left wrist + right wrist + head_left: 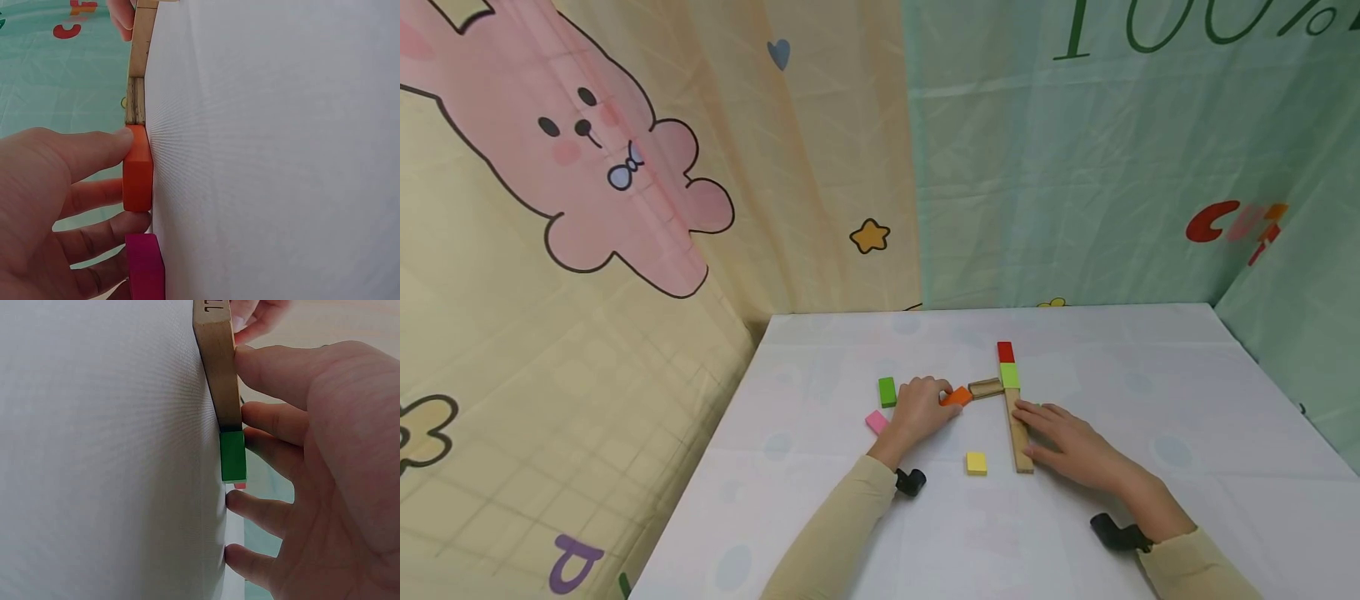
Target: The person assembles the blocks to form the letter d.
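My left hand (920,408) pinches an orange block (957,397) between thumb and fingers, its far end at a short grooved wooden block (986,389). That wooden block meets a column made of a long wooden strip (1018,433), a light green block (1010,376) and a red block (1005,352). My right hand (1071,442) rests along the right side of the strip, its fingers extended, thumb and fingertips at the wood. A green block (233,456) stands by the strip under these fingers, mostly hidden in the head view.
On the white table (775,517), a green block (887,392) lies left of my left hand. A pink block (876,422) is beside its wrist, and a yellow block (976,464) lies between the two arms. Printed curtains (820,167) hang behind the far edge.
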Demonstrator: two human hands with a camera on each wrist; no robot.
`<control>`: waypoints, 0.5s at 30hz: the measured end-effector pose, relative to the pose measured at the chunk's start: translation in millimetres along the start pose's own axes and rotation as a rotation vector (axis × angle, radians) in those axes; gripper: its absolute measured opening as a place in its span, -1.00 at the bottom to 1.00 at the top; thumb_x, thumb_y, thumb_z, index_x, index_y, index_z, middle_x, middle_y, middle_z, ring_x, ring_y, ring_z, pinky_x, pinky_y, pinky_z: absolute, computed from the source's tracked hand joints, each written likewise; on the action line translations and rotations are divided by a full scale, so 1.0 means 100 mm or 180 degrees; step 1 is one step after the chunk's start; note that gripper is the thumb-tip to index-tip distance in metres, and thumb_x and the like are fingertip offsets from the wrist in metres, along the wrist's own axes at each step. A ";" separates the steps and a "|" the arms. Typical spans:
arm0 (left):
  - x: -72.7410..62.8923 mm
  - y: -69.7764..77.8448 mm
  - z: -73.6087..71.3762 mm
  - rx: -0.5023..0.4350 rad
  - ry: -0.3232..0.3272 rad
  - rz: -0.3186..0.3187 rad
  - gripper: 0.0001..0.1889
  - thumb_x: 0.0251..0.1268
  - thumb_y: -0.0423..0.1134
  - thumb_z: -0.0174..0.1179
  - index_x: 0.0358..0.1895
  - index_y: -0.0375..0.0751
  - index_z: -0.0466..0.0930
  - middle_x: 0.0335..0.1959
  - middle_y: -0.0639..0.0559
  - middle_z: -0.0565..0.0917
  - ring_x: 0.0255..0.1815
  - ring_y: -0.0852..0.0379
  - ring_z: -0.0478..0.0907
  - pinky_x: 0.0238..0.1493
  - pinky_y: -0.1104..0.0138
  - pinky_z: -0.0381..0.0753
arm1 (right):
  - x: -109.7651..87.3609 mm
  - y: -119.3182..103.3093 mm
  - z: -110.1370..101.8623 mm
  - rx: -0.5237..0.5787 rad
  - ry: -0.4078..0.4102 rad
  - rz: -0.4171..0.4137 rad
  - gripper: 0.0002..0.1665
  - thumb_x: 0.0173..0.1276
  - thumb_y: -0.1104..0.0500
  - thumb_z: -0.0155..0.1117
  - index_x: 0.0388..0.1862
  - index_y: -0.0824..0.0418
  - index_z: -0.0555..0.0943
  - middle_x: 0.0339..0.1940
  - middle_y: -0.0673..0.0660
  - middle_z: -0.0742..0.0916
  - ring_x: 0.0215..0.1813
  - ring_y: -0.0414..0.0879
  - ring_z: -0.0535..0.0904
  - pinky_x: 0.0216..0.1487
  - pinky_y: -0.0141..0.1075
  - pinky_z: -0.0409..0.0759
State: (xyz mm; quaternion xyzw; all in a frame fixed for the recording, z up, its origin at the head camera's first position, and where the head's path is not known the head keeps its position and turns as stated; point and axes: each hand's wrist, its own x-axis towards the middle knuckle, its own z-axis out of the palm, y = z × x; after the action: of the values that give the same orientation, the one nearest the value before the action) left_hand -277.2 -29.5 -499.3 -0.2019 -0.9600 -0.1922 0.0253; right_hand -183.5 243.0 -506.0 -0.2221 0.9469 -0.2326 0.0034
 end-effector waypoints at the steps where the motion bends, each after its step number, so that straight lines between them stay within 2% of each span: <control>1: 0.00 0.00 0.00 -0.0001 0.0010 0.0010 -0.67 0.27 0.05 0.39 0.01 -0.02 0.76 -0.32 0.13 0.65 -0.32 0.17 0.44 -0.15 0.25 0.40 | 0.00 0.00 0.00 0.0004 0.0002 -0.0004 -0.21 0.43 -0.12 0.30 0.55 0.10 0.34 0.56 0.15 0.35 0.49 0.37 0.20 0.25 0.40 0.26; 15: 0.00 -0.01 0.01 0.0019 0.0039 0.0019 -0.66 0.28 0.06 0.38 0.00 -0.02 0.77 -0.33 0.12 0.65 -0.32 0.17 0.45 -0.17 0.25 0.41 | 0.00 -0.02 -0.02 0.0035 -0.0015 0.0031 -0.20 0.43 -0.13 0.31 0.55 0.11 0.34 0.55 0.16 0.36 0.48 0.34 0.22 0.25 0.38 0.28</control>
State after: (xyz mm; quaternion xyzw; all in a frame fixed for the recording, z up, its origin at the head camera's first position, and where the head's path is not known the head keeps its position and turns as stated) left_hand -277.6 -29.6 -500.2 -0.2034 -0.9598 -0.1906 0.0324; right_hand -183.1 242.1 -503.6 -0.2180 0.9467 -0.2372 0.0080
